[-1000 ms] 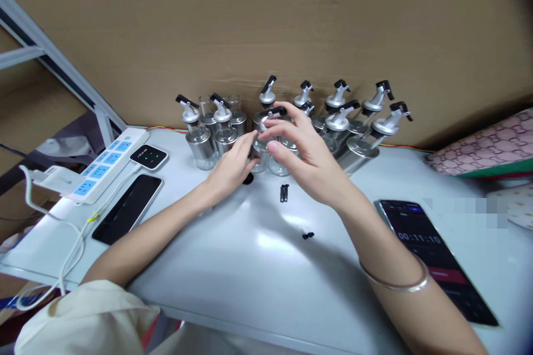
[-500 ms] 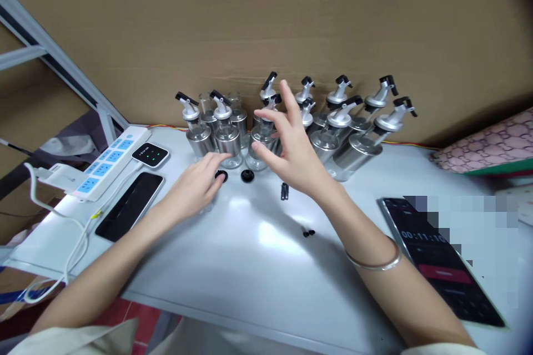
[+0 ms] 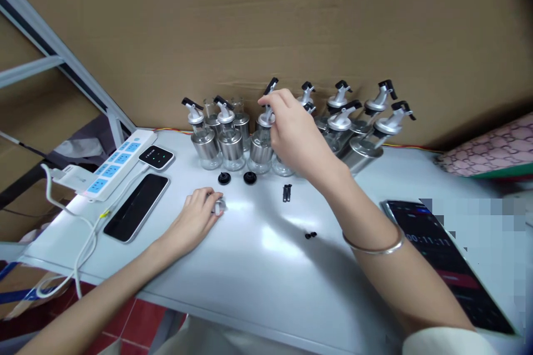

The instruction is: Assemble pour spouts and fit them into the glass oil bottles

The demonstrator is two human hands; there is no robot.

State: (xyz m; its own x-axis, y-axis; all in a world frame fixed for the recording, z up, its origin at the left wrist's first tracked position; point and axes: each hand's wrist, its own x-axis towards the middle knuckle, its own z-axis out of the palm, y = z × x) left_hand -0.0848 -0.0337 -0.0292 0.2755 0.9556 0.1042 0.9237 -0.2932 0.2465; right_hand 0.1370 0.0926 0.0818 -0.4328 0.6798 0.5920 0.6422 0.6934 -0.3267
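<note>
Several small glass bottles with steel sleeves and silver pourer tops [image 3: 231,138] stand in rows at the back of the white table [image 3: 258,272]. My right hand [image 3: 293,138] is closed on the pourer top of one middle bottle [image 3: 261,150]. My left hand [image 3: 195,219] rests on the table, its fingers curled round a small silver part [image 3: 219,206]. Two black round stoppers [image 3: 224,178] [image 3: 250,178] lie in front of the bottles. A small black clip [image 3: 286,192] and a tiny black piece [image 3: 310,235] lie mid-table.
A white and blue power strip [image 3: 112,162], a small black charger [image 3: 156,157] and a dark phone [image 3: 136,206] lie at the left. Another phone showing a timer [image 3: 441,258] lies at the right. A cardboard wall [image 3: 291,22] stands behind; a patterned cushion [image 3: 487,150] is far right.
My left hand has let go of the bottle and drawn back toward me onto a small silver part. My right hand has reached further back and closed on a bottle's pourer top.
</note>
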